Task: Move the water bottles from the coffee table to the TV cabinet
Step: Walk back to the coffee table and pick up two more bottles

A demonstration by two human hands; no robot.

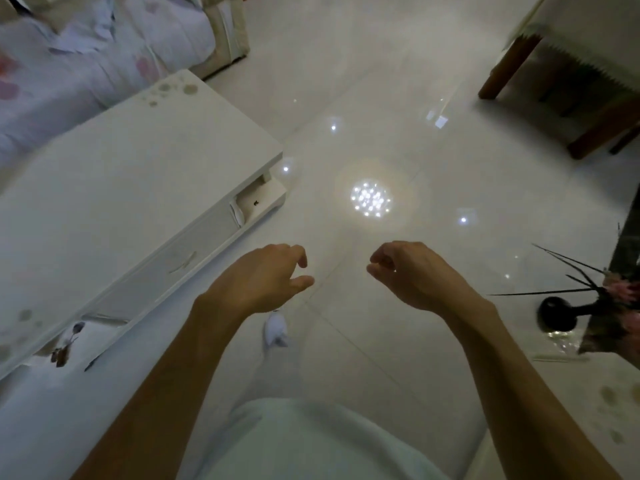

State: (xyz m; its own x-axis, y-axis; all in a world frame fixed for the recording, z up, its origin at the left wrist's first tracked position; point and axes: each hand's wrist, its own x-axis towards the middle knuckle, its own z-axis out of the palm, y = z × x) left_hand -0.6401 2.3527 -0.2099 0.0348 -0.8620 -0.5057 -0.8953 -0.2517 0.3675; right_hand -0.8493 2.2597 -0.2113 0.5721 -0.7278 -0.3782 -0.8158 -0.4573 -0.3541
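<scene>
While no water bottles are showing anywhere in this view, progress is proving hard to fix exactly. The white coffee table [121,188] is lying to the left, and the part of its top that is showing is carrying no bottle. So the bottles are either already across or sitting out of frame; I cannot tell which. The TV cabinet is not plainly showing itself either (a dark-topped ledge [628,237] at the right edge, bearing a black vase [557,318] with pink flowers [623,292], may be it). Judgement: the person is standing between trips or at the end of the job, with nothing in transit.

Hands: both are reaching forward over the glossy tiled floor [381,116], apart from the table. The left hand [263,278] is hanging palm down, fingers loosely curled, thumb sticking out toward the middle — gripping nothing. The right hand [412,275] is mirroring it, fingers drooping in a slack curl, also holding nothing. Neither is touching anything. A white-shod foot [276,332] is showing just below the left wrist.
</scene>
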